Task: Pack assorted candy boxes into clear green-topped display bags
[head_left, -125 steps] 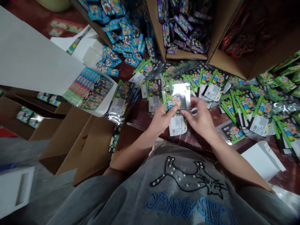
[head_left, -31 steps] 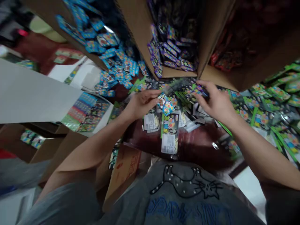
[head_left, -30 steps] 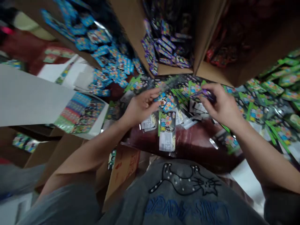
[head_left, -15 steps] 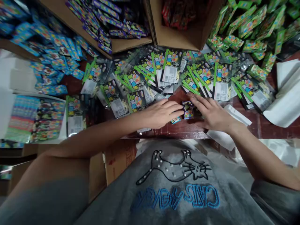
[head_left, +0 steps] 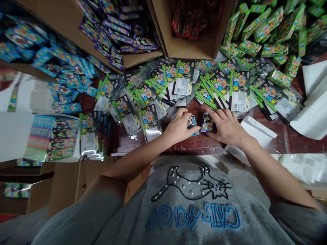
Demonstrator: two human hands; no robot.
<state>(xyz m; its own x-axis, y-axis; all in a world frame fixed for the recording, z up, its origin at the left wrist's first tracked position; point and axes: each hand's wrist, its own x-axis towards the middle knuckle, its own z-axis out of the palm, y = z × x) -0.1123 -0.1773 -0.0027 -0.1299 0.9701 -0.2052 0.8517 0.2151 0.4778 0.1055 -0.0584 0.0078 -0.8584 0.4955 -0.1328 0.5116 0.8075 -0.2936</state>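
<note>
My left hand (head_left: 180, 126) curls round a small blue printed box (head_left: 192, 123) on the dark red table, thumb at its near end and fingers at its far side. Just to the right lies a small purple printed box (head_left: 206, 122). My right hand (head_left: 227, 127) holds that one by its right side, with the fingertips beyond it and the thumb at the near edge. A narrow gap separates the two boxes. Past my hands, clear bags with black and green printed cards (head_left: 183, 80) overlap in a loose spread.
Behind the bags stand cardboard cartons (head_left: 190, 54) with purple boxes (head_left: 117, 23) and red boxes (head_left: 191, 23). Blue boxes (head_left: 67, 86) heap at left, green boxes (head_left: 270, 27) at right. Printed sheets (head_left: 52, 137) lie left; white paper (head_left: 258, 132) sits beside my right wrist.
My left hand has drawn slightly back to the left, and more of the blue box shows. The purple box has shifted a little right and tilted, with my right hand at it.
</note>
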